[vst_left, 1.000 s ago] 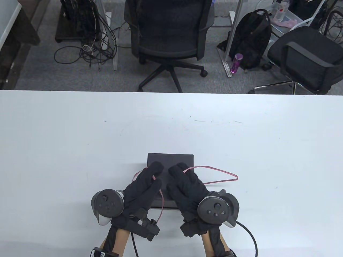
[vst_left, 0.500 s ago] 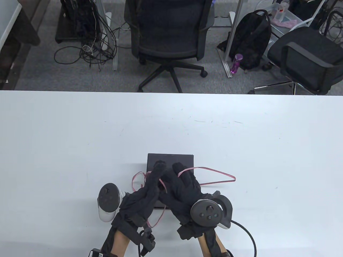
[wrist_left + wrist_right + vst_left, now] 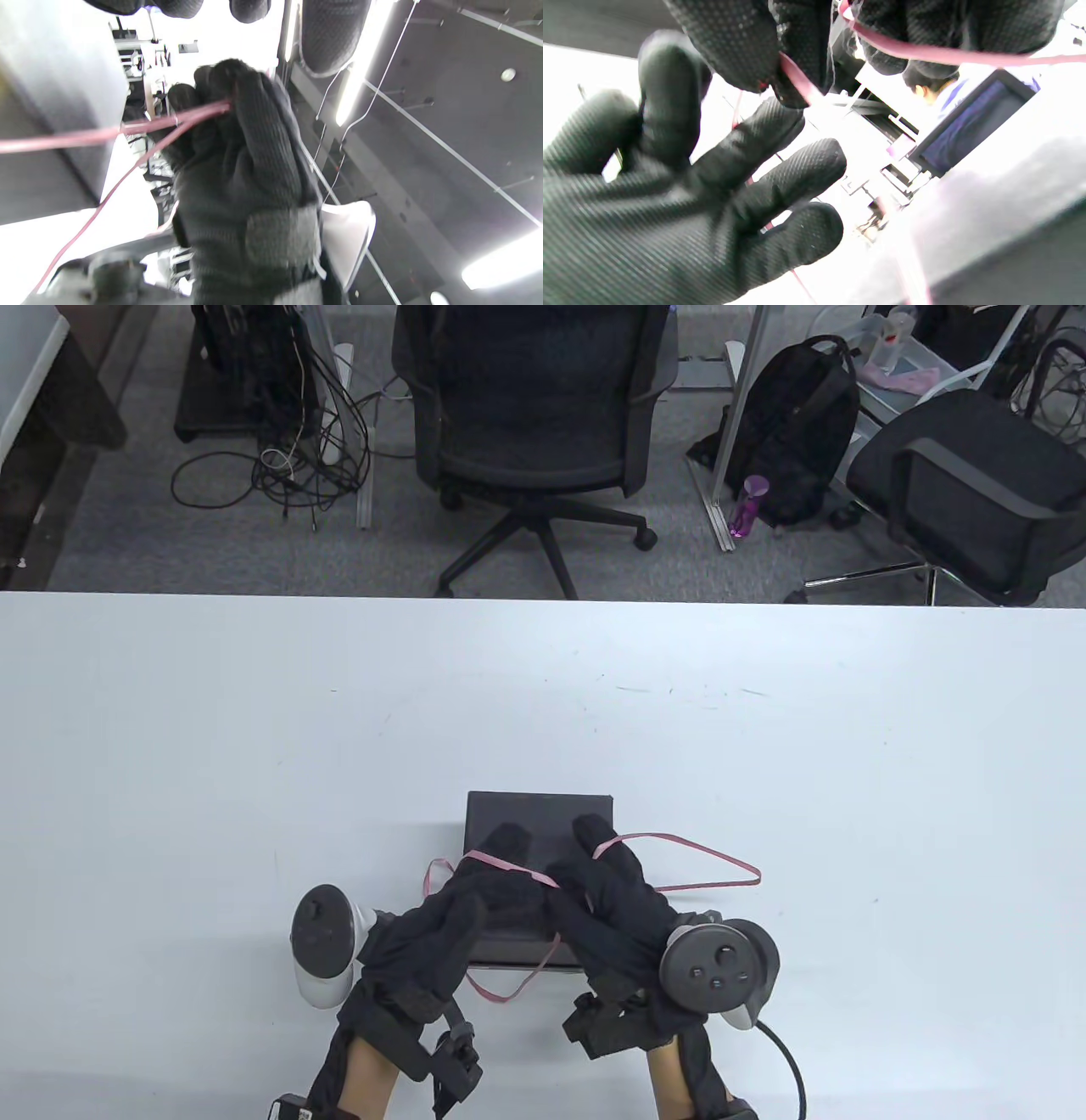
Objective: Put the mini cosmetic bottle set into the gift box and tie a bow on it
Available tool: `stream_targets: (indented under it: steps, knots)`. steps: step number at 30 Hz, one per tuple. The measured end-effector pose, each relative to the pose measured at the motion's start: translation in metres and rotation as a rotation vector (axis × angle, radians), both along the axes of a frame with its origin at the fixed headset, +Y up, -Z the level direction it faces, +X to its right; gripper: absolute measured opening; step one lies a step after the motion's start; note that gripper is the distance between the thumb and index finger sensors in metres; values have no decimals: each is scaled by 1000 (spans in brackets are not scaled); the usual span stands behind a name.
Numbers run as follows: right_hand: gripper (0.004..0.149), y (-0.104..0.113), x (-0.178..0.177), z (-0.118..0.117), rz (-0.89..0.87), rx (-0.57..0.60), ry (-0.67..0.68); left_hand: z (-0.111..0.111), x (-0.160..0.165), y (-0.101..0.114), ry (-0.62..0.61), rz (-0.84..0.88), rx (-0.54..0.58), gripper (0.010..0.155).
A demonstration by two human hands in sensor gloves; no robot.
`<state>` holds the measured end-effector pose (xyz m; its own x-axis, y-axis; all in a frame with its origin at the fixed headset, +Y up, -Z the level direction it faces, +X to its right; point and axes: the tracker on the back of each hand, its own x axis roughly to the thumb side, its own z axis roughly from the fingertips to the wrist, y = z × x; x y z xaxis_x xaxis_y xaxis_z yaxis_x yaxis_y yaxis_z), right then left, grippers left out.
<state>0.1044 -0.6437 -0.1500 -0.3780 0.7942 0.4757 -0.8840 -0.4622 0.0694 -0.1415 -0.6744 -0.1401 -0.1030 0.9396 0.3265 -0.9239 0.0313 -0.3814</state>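
Table view shows my left hand (image 3: 475, 899) and right hand (image 3: 607, 891) crowded together over the near half of the box (image 3: 543, 814), and each grip is closed on the ribbon (image 3: 509, 865). My left finger and thumb pinch one pink strand so it runs taut across to the right hand, which pinches the other strand between finger pads (image 3: 755, 63). I hold them this close, I judge, because the crossing has to stay tight over the lid while a loop is formed. My remaining right fingers are spread clear, probably to leave room for the strand to pass.

From the right grip a long slack loop lies out on the counter (image 3: 764, 729) to the right; a shorter loop hangs off the box's near edge, and a small curl shows beside its left side. The box is dark, flat and rectangular, lid on, sitting near the counter's front edge. The bottles are out of sight, inside it as far as I can tell.
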Motion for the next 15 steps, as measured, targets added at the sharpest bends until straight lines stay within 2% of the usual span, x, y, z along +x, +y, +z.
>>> stream_targets:
  steps: [2, 4, 6, 9, 15]
  knots:
    - [39, -2, 6, -3, -103, -38, 54, -1, -5, 1, 40, 2, 0, 56]
    - [39, -3, 9, -5, -202, -73, 123, -1, -8, 2, 94, -77, -6, 55]
    - [39, -6, 9, -7, -314, -123, 220, 0, -7, 2, 164, -225, 32, 53]
    - [39, -10, 2, -8, -381, -185, 360, 0, 2, 2, 238, -423, 78, 50]
    - [39, -15, -22, -3, -439, -245, 544, 3, 20, 3, 182, -571, 134, 65]
